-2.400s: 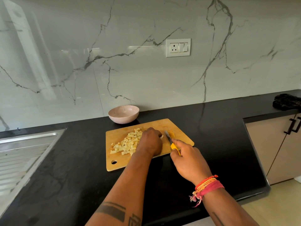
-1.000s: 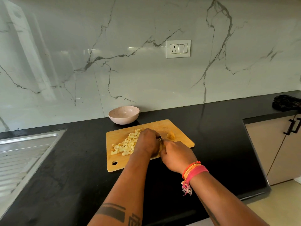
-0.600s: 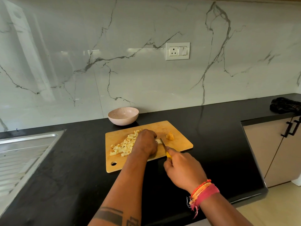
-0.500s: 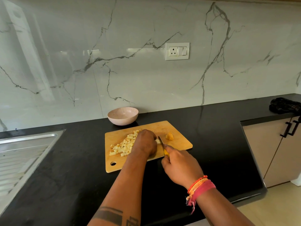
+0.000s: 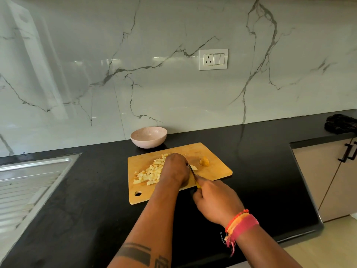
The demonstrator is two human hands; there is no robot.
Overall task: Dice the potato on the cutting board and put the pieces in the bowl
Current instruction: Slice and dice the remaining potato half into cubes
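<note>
A wooden cutting board [image 5: 214, 151] lies on the black counter. A pile of pale diced potato [image 5: 148, 173] covers its left half. My left hand [image 5: 174, 168] presses down on an uncut potato piece [image 5: 193, 167], which it mostly hides. My right hand [image 5: 216, 202] grips a yellow-handled knife [image 5: 193, 174] whose blade sits right beside my left fingers. A small yellowish potato end [image 5: 204, 161] rests alone toward the board's right. Behind the board, against the wall, stands a pink bowl [image 5: 148, 136] that looks empty.
A steel sink drainboard [image 5: 29, 182] fills the left side. The counter [image 5: 270, 171] ends on the right above beige cabinet doors [image 5: 328, 180]. A dark cloth [image 5: 341, 123] lies at the far right corner. A wall socket [image 5: 213, 59] is mounted above.
My right hand has slid the knife back and forth beside my left hand, cutting. My left hand stays pressed on the potato. The diced pile and bowl have not moved.
</note>
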